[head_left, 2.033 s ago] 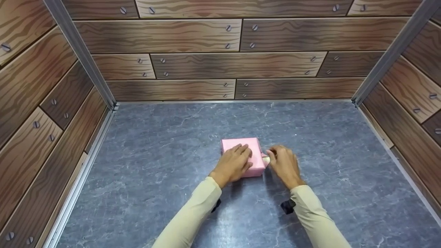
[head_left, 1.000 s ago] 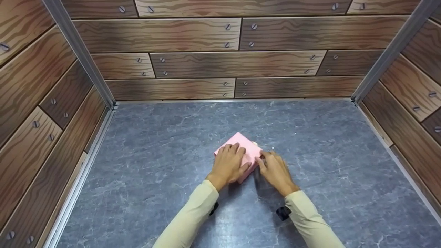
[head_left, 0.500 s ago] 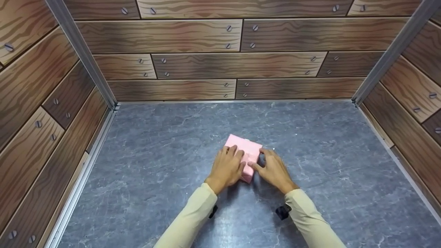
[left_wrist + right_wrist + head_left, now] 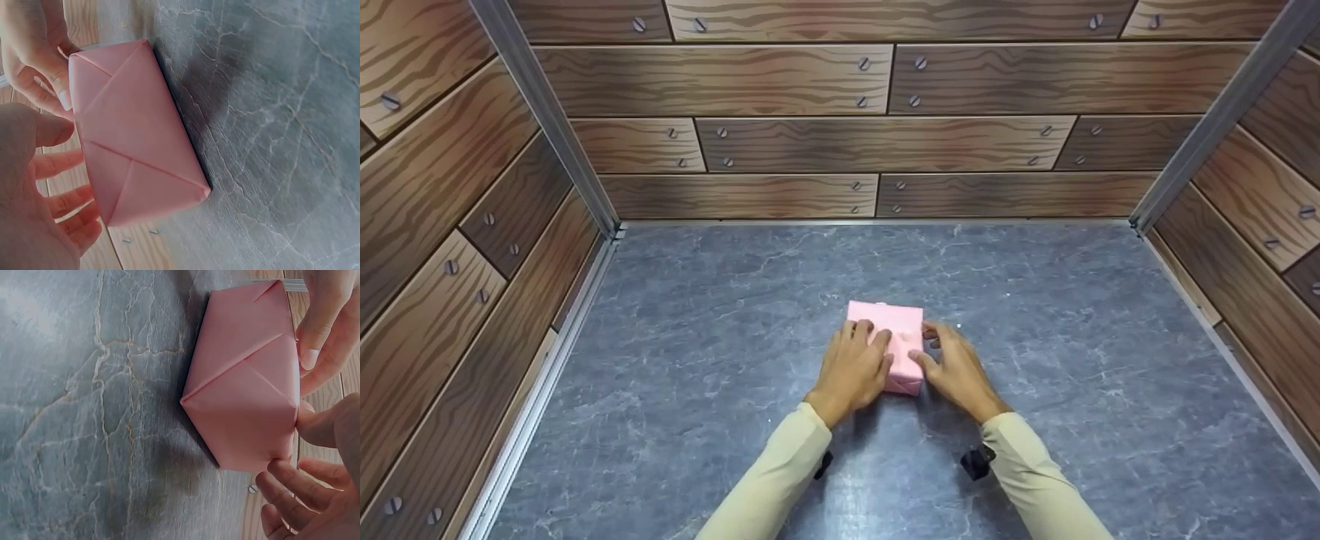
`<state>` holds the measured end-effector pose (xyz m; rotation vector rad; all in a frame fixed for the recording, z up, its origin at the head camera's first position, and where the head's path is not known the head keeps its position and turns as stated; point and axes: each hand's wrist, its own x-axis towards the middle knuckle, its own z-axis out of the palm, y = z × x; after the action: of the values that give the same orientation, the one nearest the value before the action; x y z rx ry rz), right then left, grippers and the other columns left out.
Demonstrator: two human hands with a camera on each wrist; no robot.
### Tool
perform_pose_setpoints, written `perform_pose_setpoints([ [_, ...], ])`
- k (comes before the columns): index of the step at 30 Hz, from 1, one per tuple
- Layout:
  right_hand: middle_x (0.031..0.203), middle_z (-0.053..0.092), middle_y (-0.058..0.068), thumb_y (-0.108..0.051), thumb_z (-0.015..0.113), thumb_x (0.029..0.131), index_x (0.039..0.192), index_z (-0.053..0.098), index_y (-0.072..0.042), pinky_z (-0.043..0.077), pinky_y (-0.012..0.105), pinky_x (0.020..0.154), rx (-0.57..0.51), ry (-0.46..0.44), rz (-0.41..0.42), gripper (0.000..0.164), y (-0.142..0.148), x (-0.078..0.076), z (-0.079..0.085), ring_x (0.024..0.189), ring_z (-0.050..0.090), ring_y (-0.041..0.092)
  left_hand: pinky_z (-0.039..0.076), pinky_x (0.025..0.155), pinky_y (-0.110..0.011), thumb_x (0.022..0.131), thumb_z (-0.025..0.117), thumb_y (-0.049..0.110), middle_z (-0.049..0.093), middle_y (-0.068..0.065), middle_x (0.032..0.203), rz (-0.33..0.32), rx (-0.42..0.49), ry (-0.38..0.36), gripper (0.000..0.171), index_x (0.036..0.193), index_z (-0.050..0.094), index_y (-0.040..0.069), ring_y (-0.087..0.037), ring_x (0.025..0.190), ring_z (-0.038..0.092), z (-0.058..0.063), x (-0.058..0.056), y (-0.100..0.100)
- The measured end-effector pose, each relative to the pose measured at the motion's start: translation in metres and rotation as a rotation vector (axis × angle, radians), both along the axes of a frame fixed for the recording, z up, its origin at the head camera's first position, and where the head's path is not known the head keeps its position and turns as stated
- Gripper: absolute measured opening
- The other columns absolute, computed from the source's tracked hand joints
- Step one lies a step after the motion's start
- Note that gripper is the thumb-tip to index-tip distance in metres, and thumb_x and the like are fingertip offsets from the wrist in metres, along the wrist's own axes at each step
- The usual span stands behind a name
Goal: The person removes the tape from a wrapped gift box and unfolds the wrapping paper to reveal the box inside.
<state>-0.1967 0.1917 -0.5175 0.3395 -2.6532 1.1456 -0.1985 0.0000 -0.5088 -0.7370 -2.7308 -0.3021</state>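
A box wrapped in pink paper (image 4: 901, 361) lies on the grey marbled surface, its near end showing folded triangular flaps. Spread over the left part of its top is my left hand (image 4: 851, 367), fingers flat and pointing away. My right hand (image 4: 956, 369) holds the right side, thumb on the top edge and fingers against the side wall. In the left wrist view, the near end of the box (image 4: 138, 132) shows diagonal creases. From the right wrist, fingertips press the box (image 4: 242, 382) near a corner. A small pale bit peeks out at the far edge.
The marbled floor (image 4: 720, 330) spreads around the box. Wood-print panels (image 4: 780, 146) wall the back and both sides, with metal strips (image 4: 562, 127) at the corners. A dark wrist device (image 4: 978, 462) hangs under the right sleeve (image 4: 1039, 465).
The box has turned about a quarter counterclockwise, its flapped right end swinging to the far side. My right hand has left the flap and shifted left onto the box's side; my left stays on top.
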Motion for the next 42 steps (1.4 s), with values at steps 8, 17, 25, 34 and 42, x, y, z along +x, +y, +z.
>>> perform_pose_setpoints([
  [8, 0.117, 0.067, 0.022, -0.001, 0.075, 0.088, 0.124, 0.059, 0.009, 0.054, 0.053, 0.090, -0.022, 0.019, 0.018, 0.041, 0.000, -0.002, -0.002, 0.103, 0.066, 0.040, 0.045, 0.105, -0.046, 0.101, 0.059, 0.029, 0.056, -0.016, 0.136, -0.041, 0.025, -0.087, 0.037, 0.130, 0.063, 0.007, -0.034, 0.128, 0.051, 0.002, -0.001, -0.005],
  [17, 0.106, 0.064, 0.018, 0.002, 0.077, 0.083, 0.115, 0.067, 0.007, 0.054, 0.050, 0.084, 0.050, 0.077, 0.017, 0.034, -0.006, -0.002, 0.003, 0.097, 0.064, 0.038, 0.032, 0.119, -0.042, 0.105, 0.054, 0.023, 0.047, -0.018, 0.152, -0.131, 0.052, -0.239, 0.045, 0.142, 0.054, -0.003, -0.032, 0.143, 0.042, 0.005, -0.004, -0.009],
  [25, 0.096, 0.062, 0.013, -0.003, 0.078, 0.082, 0.107, 0.072, 0.005, 0.049, 0.050, 0.083, 0.131, 0.115, -0.034, 0.027, -0.018, -0.004, 0.004, 0.091, 0.059, 0.033, 0.031, 0.120, -0.041, 0.103, 0.057, 0.024, 0.045, -0.016, 0.154, -0.116, 0.095, -0.285, 0.051, 0.145, 0.051, -0.004, -0.030, 0.144, 0.041, 0.004, -0.005, -0.010],
  [34, 0.090, 0.066, 0.014, -0.014, 0.081, 0.084, 0.096, 0.075, 0.002, 0.047, 0.053, 0.080, 0.186, 0.167, -0.139, 0.021, -0.029, -0.007, 0.002, 0.090, 0.063, 0.038, 0.031, 0.120, -0.040, 0.104, 0.056, 0.026, 0.044, -0.014, 0.156, -0.104, 0.087, -0.307, 0.051, 0.146, 0.050, -0.002, -0.028, 0.145, 0.039, 0.006, -0.005, -0.010],
  [42, 0.078, 0.065, 0.011, -0.013, 0.081, 0.084, 0.084, 0.074, -0.001, 0.046, 0.049, 0.071, 0.274, 0.233, -0.205, 0.014, -0.037, -0.010, 0.004, 0.079, 0.063, 0.036, 0.031, 0.120, -0.039, 0.104, 0.055, 0.025, 0.046, -0.015, 0.154, -0.120, 0.076, -0.270, 0.050, 0.145, 0.051, -0.003, -0.029, 0.144, 0.041, 0.003, -0.006, -0.009],
])
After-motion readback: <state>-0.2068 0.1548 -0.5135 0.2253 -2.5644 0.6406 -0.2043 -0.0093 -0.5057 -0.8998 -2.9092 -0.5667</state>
